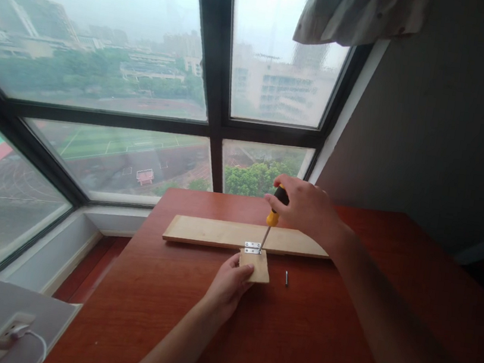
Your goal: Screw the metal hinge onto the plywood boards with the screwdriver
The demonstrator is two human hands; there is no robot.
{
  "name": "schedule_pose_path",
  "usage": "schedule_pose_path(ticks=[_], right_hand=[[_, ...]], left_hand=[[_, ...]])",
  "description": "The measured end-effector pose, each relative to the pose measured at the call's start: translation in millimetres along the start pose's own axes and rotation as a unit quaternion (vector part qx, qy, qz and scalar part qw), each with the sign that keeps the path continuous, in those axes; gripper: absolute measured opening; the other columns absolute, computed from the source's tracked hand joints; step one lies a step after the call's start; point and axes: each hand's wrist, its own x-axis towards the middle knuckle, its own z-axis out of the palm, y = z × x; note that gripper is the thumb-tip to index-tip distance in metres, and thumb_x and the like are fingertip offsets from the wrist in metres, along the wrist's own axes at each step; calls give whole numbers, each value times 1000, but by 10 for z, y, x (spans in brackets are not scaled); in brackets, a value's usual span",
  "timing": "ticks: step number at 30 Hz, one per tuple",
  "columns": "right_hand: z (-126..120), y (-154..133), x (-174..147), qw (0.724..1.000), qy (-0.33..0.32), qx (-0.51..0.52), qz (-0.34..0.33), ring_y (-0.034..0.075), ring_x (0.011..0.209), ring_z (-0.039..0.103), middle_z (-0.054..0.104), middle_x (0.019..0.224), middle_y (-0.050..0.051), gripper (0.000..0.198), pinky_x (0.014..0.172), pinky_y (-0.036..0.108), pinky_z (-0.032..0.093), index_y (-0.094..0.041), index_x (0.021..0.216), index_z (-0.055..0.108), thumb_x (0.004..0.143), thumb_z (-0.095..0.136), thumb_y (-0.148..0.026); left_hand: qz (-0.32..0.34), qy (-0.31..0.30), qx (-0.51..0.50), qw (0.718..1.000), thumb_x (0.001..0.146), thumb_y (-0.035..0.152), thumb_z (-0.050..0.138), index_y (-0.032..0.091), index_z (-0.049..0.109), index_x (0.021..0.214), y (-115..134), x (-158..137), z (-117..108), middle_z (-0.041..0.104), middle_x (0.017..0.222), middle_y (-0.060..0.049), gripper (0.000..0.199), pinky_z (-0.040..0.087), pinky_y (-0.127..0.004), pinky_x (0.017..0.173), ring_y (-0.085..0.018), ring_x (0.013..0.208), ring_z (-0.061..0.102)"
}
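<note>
My right hand is closed around the black and yellow handle of a screwdriver, whose shaft points down and slightly left. Its tip meets the right end of a small silver hinge. One leaf of the hinge lies on a small square wooden piece, the other on a long pale wooden board. With thumb on top and fingers underneath, my left hand grips the small piece by its left side. Whether a screw sits under the tip is too small to tell.
A reddish-brown table carries everything. To the right of the small piece lies a short dark metal pin or bit. Windows with dark frames stand behind the table, a curtain hangs above, and a plugged-in charger is at lower left.
</note>
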Motion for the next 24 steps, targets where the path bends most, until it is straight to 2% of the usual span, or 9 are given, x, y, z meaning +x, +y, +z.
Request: schedule_pose_path(ticks=[3, 7, 13, 16, 19, 21, 24], right_hand=[[-14, 42, 32, 999, -28, 31, -18, 20, 82, 62, 69, 99, 4, 20, 66, 29, 42, -23, 101, 59, 85, 53, -32], [-29, 103, 52, 989, -65, 114, -67, 18, 90, 61, 66, 110, 5, 32, 72, 25, 44, -21, 109, 56, 77, 55, -19], [-33, 47, 46, 1000, -20, 12, -6, 20, 76, 61, 67, 89, 4, 25, 63, 29, 39, -23, 99, 60, 87, 50, -42], [-47, 59, 52, 996, -41, 70, -27, 18, 77, 61, 68, 91, 3, 22, 66, 27, 41, -22, 103, 59, 83, 54, -29], [-68, 87, 50, 986, -77, 138, -59, 17, 85, 61, 68, 104, 4, 31, 71, 25, 44, -22, 108, 56, 77, 55, -19], [-75, 83, 46, 989, -78, 118, -53, 18, 88, 62, 67, 108, 5, 30, 71, 27, 44, -22, 109, 55, 80, 56, -23], [-68, 37, 47, 999, -51, -4, 6, 24, 81, 64, 69, 99, 9, 32, 66, 32, 43, -22, 109, 57, 87, 52, -45]], left_hand=[[-1, 2, 0, 1000, 65, 5, 72, 13, 70, 97, 4, 2, 0, 72, 92, -8, 33, 54, -24, 73, -16, 79, 66], [-2, 1, 3, 1000, 67, 4, 70, 13, 70, 97, 3, 11, -6, 72, 95, -10, 32, 55, -24, 73, -15, 79, 66], [4, -1, 10, 1000, 67, 5, 70, 12, 69, 99, -5, 19, -22, 72, 95, -10, 32, 55, -24, 72, -15, 79, 65], [6, -5, 10, 1000, 68, 6, 70, 12, 69, 99, -6, 17, -26, 72, 96, -10, 32, 55, -24, 73, -16, 80, 66], [7, -6, 6, 1000, 66, 6, 72, 13, 69, 97, -8, 17, -25, 72, 95, -10, 31, 55, -26, 74, -17, 81, 66], [7, -7, 8, 1000, 66, 7, 72, 12, 69, 96, -8, 18, -24, 72, 93, -10, 30, 55, -26, 74, -17, 81, 66], [6, -6, 12, 1000, 66, 7, 72, 13, 69, 96, -8, 17, -27, 72, 93, -10, 31, 54, -26, 74, -17, 81, 66]])
